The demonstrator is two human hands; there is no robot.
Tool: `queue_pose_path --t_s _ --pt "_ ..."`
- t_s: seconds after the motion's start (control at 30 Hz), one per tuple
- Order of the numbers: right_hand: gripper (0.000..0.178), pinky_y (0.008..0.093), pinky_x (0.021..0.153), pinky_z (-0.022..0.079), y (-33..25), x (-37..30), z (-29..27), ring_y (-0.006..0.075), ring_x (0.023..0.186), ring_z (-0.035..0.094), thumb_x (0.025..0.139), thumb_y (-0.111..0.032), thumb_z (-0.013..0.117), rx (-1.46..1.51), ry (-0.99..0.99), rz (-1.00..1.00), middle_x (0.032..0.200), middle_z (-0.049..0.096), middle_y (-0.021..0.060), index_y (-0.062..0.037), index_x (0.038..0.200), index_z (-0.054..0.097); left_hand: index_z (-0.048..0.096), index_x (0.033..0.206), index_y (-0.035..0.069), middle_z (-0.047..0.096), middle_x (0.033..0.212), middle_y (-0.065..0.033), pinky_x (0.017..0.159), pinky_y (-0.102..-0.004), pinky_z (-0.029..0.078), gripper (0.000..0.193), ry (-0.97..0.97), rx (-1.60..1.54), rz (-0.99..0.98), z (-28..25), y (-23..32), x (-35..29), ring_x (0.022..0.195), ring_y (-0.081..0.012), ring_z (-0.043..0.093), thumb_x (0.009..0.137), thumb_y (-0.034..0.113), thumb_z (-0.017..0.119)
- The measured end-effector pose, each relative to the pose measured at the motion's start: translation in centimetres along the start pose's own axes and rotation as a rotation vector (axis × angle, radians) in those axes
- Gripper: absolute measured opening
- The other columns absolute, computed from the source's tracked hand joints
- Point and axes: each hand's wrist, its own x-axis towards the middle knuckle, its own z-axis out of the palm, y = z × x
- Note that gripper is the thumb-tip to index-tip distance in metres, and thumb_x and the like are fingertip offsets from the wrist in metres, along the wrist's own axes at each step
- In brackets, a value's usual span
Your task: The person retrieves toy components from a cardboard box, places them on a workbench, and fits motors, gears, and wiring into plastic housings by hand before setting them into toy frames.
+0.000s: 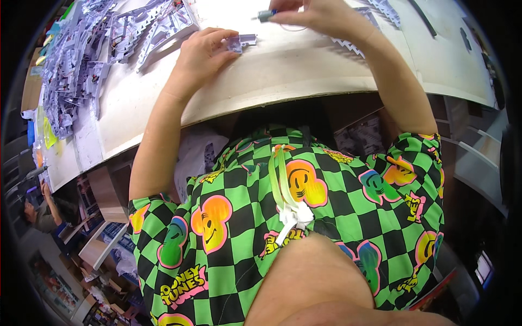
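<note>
Above the white tabletop (293,76), my left hand (202,54) pinches a small pale grey plastic housing (247,40) between thumb and fingers. The housing has an open, hollowed shape, and it points to the right. Farther back and to the right, my right hand (318,15) grips a small cylindrical electric motor (266,16) with a thin shaft toward the left. A thin wire loops below the right fingers. Motor and housing are apart. The top edge of the picture cuts off part of my right hand.
A tall heap of grey plastic parts with wires (73,70) covers the table's left end, beside longer toothed grey pieces (157,30). Toothed grey strips (385,12) and a black strip (423,18) lie at the right. An open drawer (100,245) and another person's arm (51,205) are at the left.
</note>
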Motion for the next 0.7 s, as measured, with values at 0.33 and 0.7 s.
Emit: queue_pose_path --t_s 0.33,0.7 --pt "0.024 0.0362 0.077 0.051 2.7 -0.5 2.7 0.0296 0.085 0.065 0.081 -0.022 0.067 -0.117 0.057 -0.113 0.089 0.068 0.0163 -0.004 0.095 0.07 0.069 0.109 0.015 0.066 0.106 -0.0029 0.089 -0.0377 0.029 0.037 0.206 0.09 0.067 3.1 1.0 0.3 0.102 -0.0203 0.058 0.076 0.029 0.076" --pt "0.021 0.0288 0.063 0.048 2.3 -1.3 3.6 0.0162 0.079 0.061 0.081 -0.02 0.071 -0.096 0.099 -0.124 0.086 0.066 0.0049 -0.0073 0.098 0.07 0.07 0.108 0.016 0.068 0.103 -0.001 0.088 -0.0383 0.027 0.036 0.218 0.038 0.07 3.6 1.1 -0.2 0.1 -0.017 0.058 0.075 0.029 0.076"
